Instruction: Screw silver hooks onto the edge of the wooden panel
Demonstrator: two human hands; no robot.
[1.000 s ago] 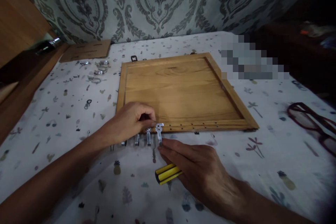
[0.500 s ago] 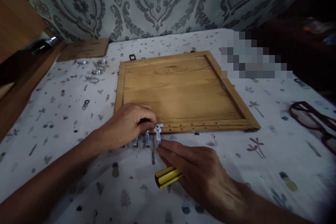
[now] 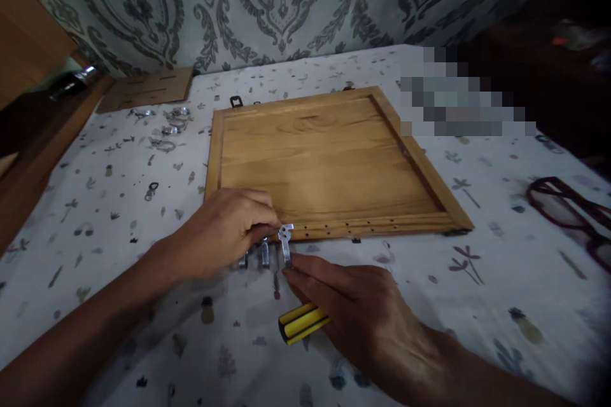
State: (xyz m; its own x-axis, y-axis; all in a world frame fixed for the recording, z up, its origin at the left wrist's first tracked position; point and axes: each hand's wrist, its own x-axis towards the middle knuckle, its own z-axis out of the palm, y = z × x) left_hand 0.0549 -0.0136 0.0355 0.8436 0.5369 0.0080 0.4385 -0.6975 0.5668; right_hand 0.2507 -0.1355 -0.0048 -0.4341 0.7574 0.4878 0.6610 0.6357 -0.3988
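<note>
A framed wooden panel (image 3: 315, 159) lies flat on the cloth, with a row of small dark holes along its near edge. At that edge my right hand (image 3: 363, 308) pinches the lower end of a silver metal hook (image 3: 285, 248). The same hand holds a screwdriver against its palm; only the yellow and black handle (image 3: 303, 323) shows. My left hand (image 3: 238, 222) is closed, its fingertips at the hook's flat top; whether a screw is between them I cannot tell. Just left of this hook, two more metal hooks (image 3: 265, 254) stick out from the panel's edge, partly hidden by my left hand.
Several loose metal hooks (image 3: 169, 127) lie at the back left, near a brown cardboard piece (image 3: 146, 89). Glasses (image 3: 568, 203) rest at the right on the patterned cloth (image 3: 191, 350). Wooden furniture (image 3: 42, 165) borders the left; a patterned curtain (image 3: 281, 0) hangs behind.
The view has shifted slightly, moving the scene a little to the left. Both hands keep nearly the same hold, and the hook has turned slightly at the panel's edge.
</note>
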